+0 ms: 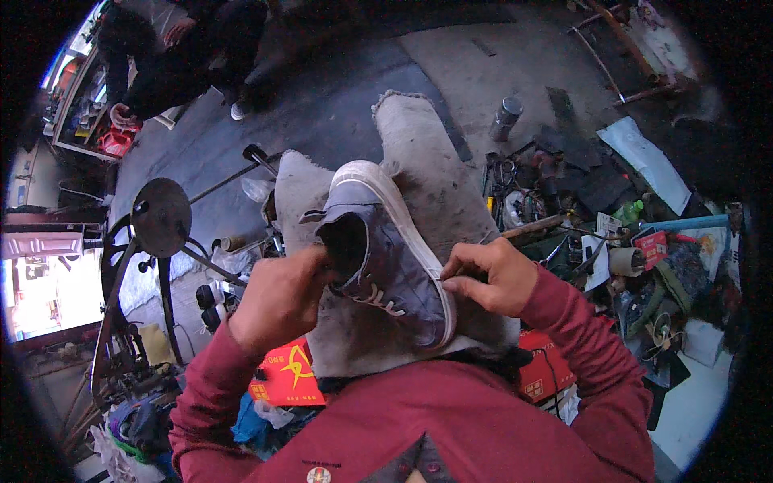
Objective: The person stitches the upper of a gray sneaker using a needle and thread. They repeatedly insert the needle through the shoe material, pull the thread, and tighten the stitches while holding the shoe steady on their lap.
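A grey canvas shoe (403,278) with a white rubber sole (403,217) lies tilted on its side across my lap, toe toward me, its dark opening facing left. Loose white laces (377,299) hang along its near side. Under it a worn grey cloth (475,201) covers my legs. My left hand (282,294) is closed at the rim of the opening; its fingertips are partly hidden there. Against the sole's right edge, my right hand (493,275) pinches with thumb and forefinger. Something thin seems to show at that pinch, too fine to name.
A round metal plate on a black stand (161,217) rises at left. Tools and scraps (555,185) crowd the right side, with a green bottle (628,212). Red boxes (291,374) sit beside my lap. Another person (193,56) is at the far left; a metal can (506,117) stands beyond.
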`<state>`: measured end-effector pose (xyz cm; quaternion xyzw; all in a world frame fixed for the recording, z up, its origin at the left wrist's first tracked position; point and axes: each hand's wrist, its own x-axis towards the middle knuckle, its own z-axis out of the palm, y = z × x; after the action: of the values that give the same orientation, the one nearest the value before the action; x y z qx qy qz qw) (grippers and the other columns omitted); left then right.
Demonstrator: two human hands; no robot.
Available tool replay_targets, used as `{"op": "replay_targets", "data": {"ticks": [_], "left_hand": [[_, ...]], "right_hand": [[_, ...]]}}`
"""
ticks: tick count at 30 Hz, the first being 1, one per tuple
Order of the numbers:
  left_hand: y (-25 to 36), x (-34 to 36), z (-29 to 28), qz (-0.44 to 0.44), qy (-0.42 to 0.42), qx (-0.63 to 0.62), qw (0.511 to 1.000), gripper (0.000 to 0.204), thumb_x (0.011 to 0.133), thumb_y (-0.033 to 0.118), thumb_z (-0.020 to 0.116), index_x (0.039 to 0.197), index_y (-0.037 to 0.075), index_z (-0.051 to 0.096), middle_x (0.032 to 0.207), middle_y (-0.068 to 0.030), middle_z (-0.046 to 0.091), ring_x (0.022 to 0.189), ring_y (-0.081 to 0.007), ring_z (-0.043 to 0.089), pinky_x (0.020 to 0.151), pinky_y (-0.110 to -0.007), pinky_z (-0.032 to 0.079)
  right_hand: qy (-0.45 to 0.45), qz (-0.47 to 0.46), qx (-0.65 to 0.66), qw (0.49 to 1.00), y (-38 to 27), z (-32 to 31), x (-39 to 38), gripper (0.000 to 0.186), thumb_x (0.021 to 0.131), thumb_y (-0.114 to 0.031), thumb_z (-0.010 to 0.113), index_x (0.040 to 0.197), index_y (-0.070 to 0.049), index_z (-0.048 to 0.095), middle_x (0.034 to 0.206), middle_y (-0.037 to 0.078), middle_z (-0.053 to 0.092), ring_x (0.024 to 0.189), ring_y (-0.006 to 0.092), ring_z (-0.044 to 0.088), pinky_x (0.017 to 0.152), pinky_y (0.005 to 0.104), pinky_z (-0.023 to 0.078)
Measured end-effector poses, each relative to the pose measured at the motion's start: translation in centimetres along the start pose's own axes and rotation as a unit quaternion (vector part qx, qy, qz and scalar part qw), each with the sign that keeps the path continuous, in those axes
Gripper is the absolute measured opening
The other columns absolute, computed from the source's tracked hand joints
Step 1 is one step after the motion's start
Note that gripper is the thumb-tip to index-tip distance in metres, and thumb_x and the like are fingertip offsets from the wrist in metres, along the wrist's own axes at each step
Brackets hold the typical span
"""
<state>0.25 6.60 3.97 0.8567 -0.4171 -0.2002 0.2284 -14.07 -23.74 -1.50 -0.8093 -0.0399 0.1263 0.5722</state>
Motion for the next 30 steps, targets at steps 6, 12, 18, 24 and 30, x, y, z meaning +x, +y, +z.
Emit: {"op": "replay_targets", "data": {"ticks": [6, 12, 18, 24, 30], "left_hand": [[-1.3, -1.4, -2.0, -0.197, -0.090, -0.408, 0.887, 0.017, 0.101, 0.015, 0.064, 0.096, 0.002, 0.056, 0.076, -0.0014, 0.054, 0.071, -0.0092, 0.050, 0.064, -0.029, 0.044], [0.7, -0.6, -2.9, -0.186, 0.035, -0.281, 0.941, 0.014, 0.102, 0.011, 0.061, 0.096, -0.001, 0.064, 0.075, -0.0032, 0.066, 0.070, -0.0133, 0.064, 0.064, -0.029, 0.052], [1.7, 1.4, -0.2, -0.033, 0.031, -0.652, 0.757, 0.024, 0.104, 0.027, 0.059, 0.097, 0.004, 0.054, 0.107, -0.0195, 0.070, 0.096, -0.0255, 0.071, 0.087, -0.037, 0.055], [0.7, 1.9, 0.0, -0.032, -0.024, -0.377, 0.925, 0.031, 0.103, 0.029, 0.060, 0.092, 0.000, 0.059, 0.095, -0.0108, 0.066, 0.090, -0.0143, 0.061, 0.081, -0.031, 0.049], [0.7, 5.0, 0.9, -0.146, -0.309, -0.233, 0.910, 0.065, 0.095, 0.059, 0.069, 0.102, -0.005, 0.072, 0.079, -0.0082, 0.067, 0.078, -0.0150, 0.062, 0.068, -0.035, 0.050]], "right_hand": [[-0.006, -0.008, 0.001, 1.000, -0.1, -0.2, 0.2, 0.013, 0.094, -0.011, 0.072, 0.100, -0.001, 0.068, 0.082, 0.014, 0.073, 0.074, 0.0232, 0.072, 0.068, 0.0344, 0.054], [0.003, -0.035, -0.016, 0.999, 0.2, -0.1, 0.0, 0.014, 0.093, -0.010, 0.073, 0.101, 0.000, 0.068, 0.084, 0.015, 0.074, 0.075, 0.0240, 0.074, 0.069, 0.0345, 0.055], [0.014, -0.033, -0.038, 0.999, 0.4, 0.1, 0.1, 0.015, 0.093, -0.012, 0.072, 0.100, 0.000, 0.067, 0.086, 0.018, 0.075, 0.078, 0.0305, 0.075, 0.070, 0.0372, 0.056], [0.025, -0.053, -0.080, 0.995, 0.0, 0.2, -0.2, 0.016, 0.094, -0.014, 0.071, 0.102, -0.002, 0.064, 0.085, 0.019, 0.073, 0.079, 0.0365, 0.073, 0.069, 0.0417, 0.055], [0.005, 0.003, -0.194, 0.981, -1.8, 0.5, 0.0, 0.017, 0.094, -0.014, 0.068, 0.103, -0.003, 0.058, 0.083, 0.021, 0.070, 0.080, 0.0428, 0.069, 0.068, 0.0501, 0.053]]}}
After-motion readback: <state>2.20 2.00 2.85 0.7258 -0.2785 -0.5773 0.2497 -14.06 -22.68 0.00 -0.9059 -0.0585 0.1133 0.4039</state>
